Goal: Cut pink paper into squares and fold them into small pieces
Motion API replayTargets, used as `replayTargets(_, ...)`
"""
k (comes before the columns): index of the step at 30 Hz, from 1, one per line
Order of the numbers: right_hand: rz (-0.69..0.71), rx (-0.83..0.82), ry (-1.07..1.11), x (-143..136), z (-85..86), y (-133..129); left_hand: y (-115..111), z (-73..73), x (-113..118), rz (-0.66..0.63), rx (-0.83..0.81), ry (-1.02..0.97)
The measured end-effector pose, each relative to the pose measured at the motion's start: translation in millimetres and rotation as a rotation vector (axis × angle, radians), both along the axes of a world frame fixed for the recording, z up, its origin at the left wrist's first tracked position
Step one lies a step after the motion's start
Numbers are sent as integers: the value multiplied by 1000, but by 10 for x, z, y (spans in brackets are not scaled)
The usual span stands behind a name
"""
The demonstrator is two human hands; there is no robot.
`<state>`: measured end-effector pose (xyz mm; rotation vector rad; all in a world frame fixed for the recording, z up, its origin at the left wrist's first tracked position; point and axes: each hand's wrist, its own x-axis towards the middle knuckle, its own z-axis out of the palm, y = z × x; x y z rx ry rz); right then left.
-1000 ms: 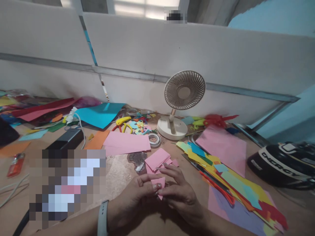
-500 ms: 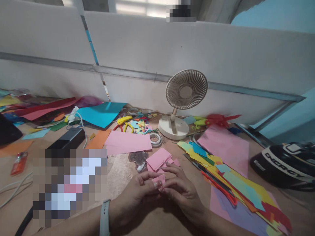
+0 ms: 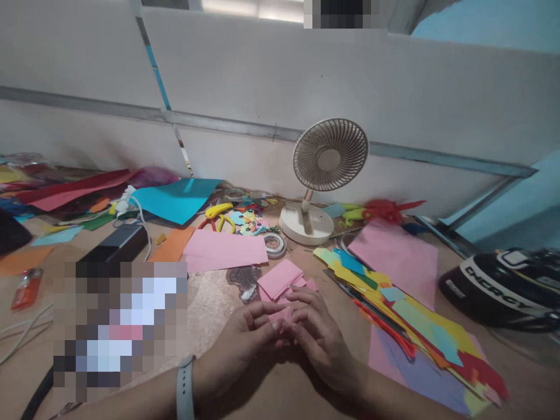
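A small piece of pink paper [image 3: 282, 315] is pinched between my two hands near the front middle of the table. My left hand [image 3: 245, 335], with a light band on its wrist, grips the paper's left side between thumb and fingers. On the other side my right hand [image 3: 321, 335] has its fingertips closed on the paper; part of it is hidden behind the fingers. Just beyond my hands lies a folded stack of pink paper [image 3: 280, 279]. Farther back are a larger pink sheet [image 3: 225, 249] and a roll of tape [image 3: 275, 245].
A white fan [image 3: 307, 224] stands at the back. On the right lie orange-handled scissors [image 3: 387, 329], coloured paper scraps [image 3: 424, 318] and a black bag marked ENERGY [image 3: 503, 289]. To the left are yellow-handled pliers [image 3: 219, 213], a black box [image 3: 114, 251] and an orange lighter [image 3: 27, 290].
The view has tilted down slightly and shifted a little. Both hands stay on the small pink paper, with only slight finger movement.
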<state>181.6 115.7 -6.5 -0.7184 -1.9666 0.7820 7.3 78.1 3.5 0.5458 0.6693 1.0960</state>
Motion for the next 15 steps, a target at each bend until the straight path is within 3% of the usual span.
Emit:
replayTargets(4, -7, -30, 0, -23, 1, -40, -15, 22, 5, -37, 122, 97)
replayTargets(9, -44, -23, -25, -50, -7, -52, -36, 59, 5, -59, 104, 98)
replayTargets(15, -40, -74, -23, -55, -21, -47, 5, 56, -64, -148, 186, 268)
